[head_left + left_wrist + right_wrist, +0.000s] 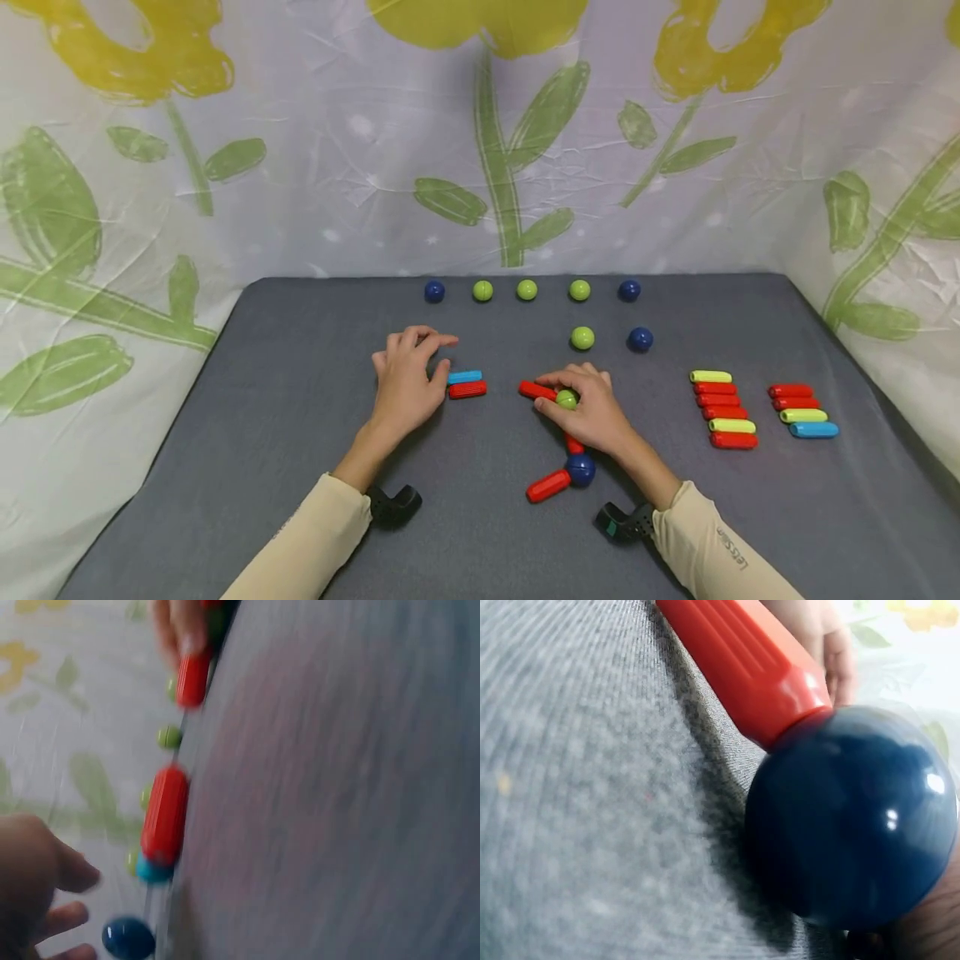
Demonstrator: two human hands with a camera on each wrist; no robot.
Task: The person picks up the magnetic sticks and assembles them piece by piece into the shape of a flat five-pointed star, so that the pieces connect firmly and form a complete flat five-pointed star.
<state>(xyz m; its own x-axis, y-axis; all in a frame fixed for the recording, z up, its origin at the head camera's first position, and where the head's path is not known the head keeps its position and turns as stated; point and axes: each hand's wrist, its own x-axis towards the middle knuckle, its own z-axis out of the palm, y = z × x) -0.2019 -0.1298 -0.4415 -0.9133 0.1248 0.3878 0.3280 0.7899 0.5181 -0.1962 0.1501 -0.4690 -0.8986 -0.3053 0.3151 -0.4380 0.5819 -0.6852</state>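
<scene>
My right hand (588, 408) pinches a green ball (566, 399) between thumb and fingers. One red rod (537, 390) points left from that ball, and another red rod (574, 445) runs from under the hand to a dark blue ball (581, 470). A third red rod (548, 486) is joined to the blue ball, which looms large in the right wrist view (847, 817). With fingers spread and holding nothing, my left hand (408, 375) hovers beside a light blue rod (465, 377) and a loose red rod (468, 390) lying side by side.
Along the back of the grey table (300, 417) sits a row of green balls (527, 289) and blue balls (629, 290). Another green ball (582, 337) and blue ball (641, 339) lie nearer. Two columns of coloured rods (721, 400) (813, 430) lie at the right.
</scene>
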